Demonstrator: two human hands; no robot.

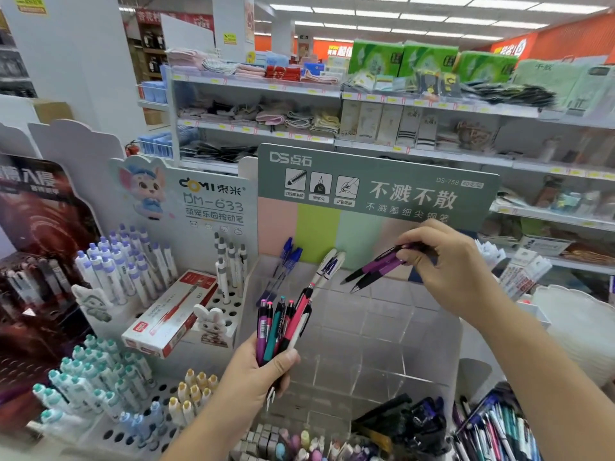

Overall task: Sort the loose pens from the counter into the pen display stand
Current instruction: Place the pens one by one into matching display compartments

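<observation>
While most compartments of the clear stand (359,331) remain unfilled, the head view shows the left hand (253,377) clasping a bunch of pens (283,324) and the right hand (456,261) pinching two purple pens (376,269) above a rear compartment. Blue pens (286,261) and white pens (327,264) already stand sorted; loose pens (496,424) remain on the counter, so the task appears early.

White pegboard stand (213,314) at left, header card with cartoon mouse (143,188). Purple-capped pens (123,261) upright in rear holes; teal-capped pens (90,377) nearer front; yellow-capped pens (193,390) beside them. Red-and-white pen box (169,314) lies flat on the stand, rabbit figure (213,324) touching it. Background shelves (332,94): folded towels (293,118), green tissue packs (429,59).
</observation>
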